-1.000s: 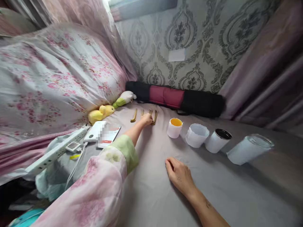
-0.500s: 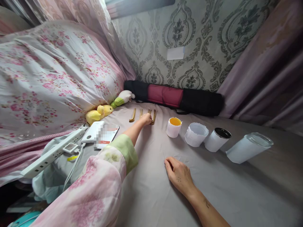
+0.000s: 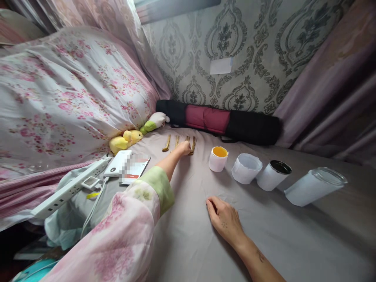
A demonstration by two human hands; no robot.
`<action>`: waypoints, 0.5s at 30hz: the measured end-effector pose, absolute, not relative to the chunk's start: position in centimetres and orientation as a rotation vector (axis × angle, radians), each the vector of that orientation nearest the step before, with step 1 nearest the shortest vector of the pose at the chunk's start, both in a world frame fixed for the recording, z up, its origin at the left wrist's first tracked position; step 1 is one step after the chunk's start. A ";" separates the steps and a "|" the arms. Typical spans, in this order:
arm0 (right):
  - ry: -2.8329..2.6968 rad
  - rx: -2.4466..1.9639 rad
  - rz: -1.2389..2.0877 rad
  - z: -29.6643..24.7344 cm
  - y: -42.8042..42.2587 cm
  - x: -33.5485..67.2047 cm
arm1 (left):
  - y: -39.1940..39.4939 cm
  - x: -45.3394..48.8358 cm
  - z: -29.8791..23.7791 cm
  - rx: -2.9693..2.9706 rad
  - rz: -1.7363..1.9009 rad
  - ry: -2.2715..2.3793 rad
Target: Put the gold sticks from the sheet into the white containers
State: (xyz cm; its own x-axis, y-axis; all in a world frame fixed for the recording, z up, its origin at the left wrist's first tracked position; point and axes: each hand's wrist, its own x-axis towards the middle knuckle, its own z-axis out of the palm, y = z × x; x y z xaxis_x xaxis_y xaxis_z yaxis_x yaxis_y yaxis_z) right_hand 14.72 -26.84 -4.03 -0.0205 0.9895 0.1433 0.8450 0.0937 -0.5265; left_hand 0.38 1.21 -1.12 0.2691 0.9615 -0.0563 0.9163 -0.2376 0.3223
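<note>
My left hand reaches far out over the grey sheet, its fingers closed at the near ends of some gold-coloured L-shaped rods. What the fingertips hold, if anything, is hidden behind the hand. Just left of it lie more such rods, and a separate L-shaped group lies further left. My right hand rests loosely curled on the sheet with nothing visible in it. Beyond it stand a white-wrapped cup with an orange inside, a wide whitish cup and a white-wrapped can with a dark inside.
A white-wrapped glass jar stands furthest right. A black and maroon long bag lies along the wall. On the left are plush toys, a white power bank, a phone and a power strip with cables.
My view has shifted slightly, so the scene sits a little further right. Against the gold rods, my left hand has moved slightly left. My right hand stays resting on the sheet.
</note>
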 end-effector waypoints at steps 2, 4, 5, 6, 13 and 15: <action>-1.911 -1.791 0.408 -4.0 -26.8 14.7 | 1.2 0.4 -1.0 2.264 0.211 1.728; -1.911 -1.785 0.413 -3.9 -26.9 14.7 | 1.1 0.5 -0.9 2.272 0.205 1.732; -1.909 -1.784 0.415 -3.9 -26.9 14.8 | 1.1 0.5 -0.8 2.274 0.206 1.737; -1.907 -1.784 0.415 -3.9 -26.9 14.8 | 1.0 0.6 -0.8 2.275 0.210 1.742; -1.912 -1.787 0.395 -4.0 -26.9 14.8 | 0.8 0.8 -0.5 2.226 0.352 1.781; -1.914 -1.786 0.394 -4.0 -26.9 14.7 | 0.8 0.9 -0.4 2.181 0.420 1.782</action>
State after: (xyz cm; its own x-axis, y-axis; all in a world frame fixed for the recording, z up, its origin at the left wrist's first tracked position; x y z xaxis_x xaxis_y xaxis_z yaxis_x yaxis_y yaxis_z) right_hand 14.72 -26.91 -4.01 -0.0244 0.9878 0.1540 0.8464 0.1024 -0.5227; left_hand 0.87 0.78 -0.41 0.1910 0.9808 0.0401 0.8954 -0.1908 0.4023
